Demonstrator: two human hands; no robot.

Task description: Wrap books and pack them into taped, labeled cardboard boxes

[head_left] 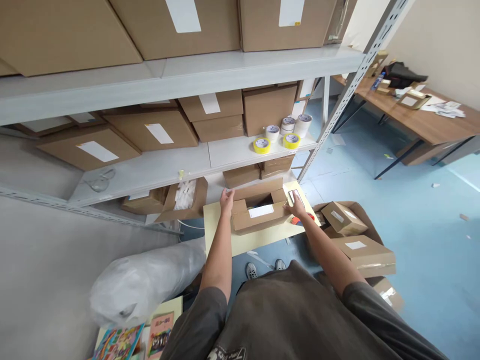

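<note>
On the yellow bench [240, 245], an open cardboard box [258, 222] is sitting between the left and right edges, its long side running with the front edge and its white label [261, 211] facing up. The left hand [226, 202] is reaching to the box's left end, toward the bench's back left corner, with thumb and fingers bending close together; whether they are gripping cardboard, I cannot tell. The right hand [298, 205] is hovering over or resting at the box's right end, its fingers curving about a pale, dark-edged object [294, 196] near the back right corner; I cannot tell whether they are closing on it. An orange-red item [295, 220] is lying under the right wrist, near the front right corner. Beyond the back edge, yellow tape rolls [261, 145] are standing along the front edge of a shelf [232, 152], and cartons [362, 255] are lying beyond the bench's right edge.
</note>
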